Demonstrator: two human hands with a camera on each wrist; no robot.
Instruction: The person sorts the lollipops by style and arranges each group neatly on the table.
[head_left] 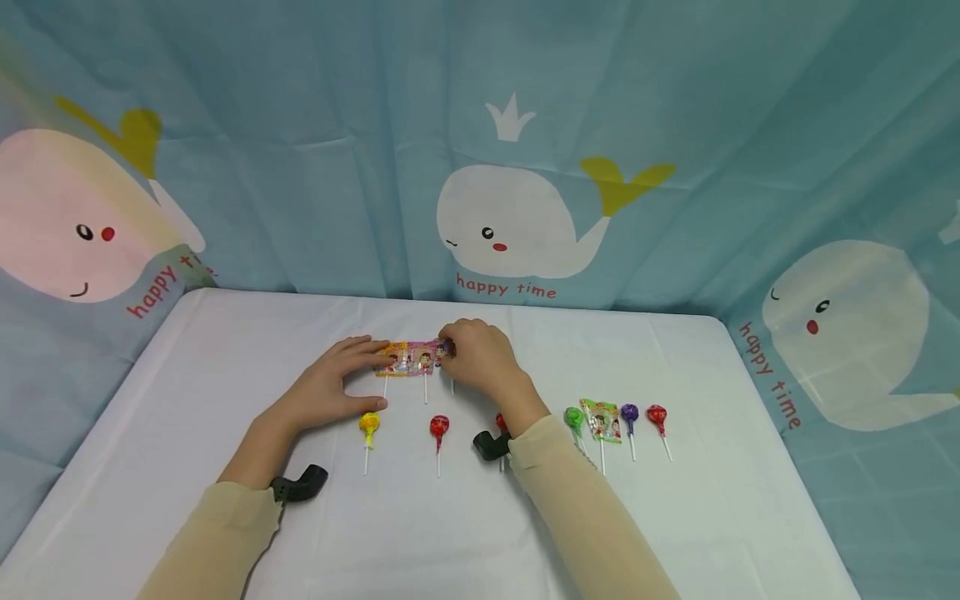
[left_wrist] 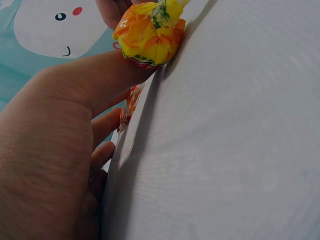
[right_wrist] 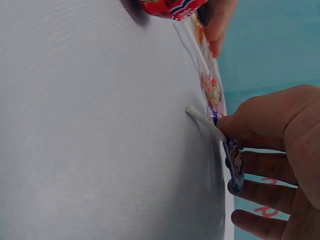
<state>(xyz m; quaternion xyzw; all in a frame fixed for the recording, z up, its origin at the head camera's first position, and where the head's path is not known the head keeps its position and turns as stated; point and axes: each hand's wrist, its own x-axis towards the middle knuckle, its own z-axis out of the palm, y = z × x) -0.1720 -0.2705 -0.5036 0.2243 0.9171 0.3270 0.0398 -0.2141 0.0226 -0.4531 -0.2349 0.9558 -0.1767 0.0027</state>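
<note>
Lining up a row of flat-wrapped lollipops (head_left: 411,358) at the centre of the head view, both hands on that row: left hand (head_left: 335,392) laid along its left end, fingers fairly straight on the orange wrapper, thumb low beside the yellow lollipop (head_left: 368,426); right hand (head_left: 482,360) curled over the right end, thumb and fingers pinching the purple-edged wrapper (right_wrist: 233,161) just above its white stick (right_wrist: 204,122). Judging by the spare lollipops (head_left: 615,421) at lower right on the white table (head_left: 712,517), probably mid-arrangement, needing next a gentle release without dragging the row askew.
</note>
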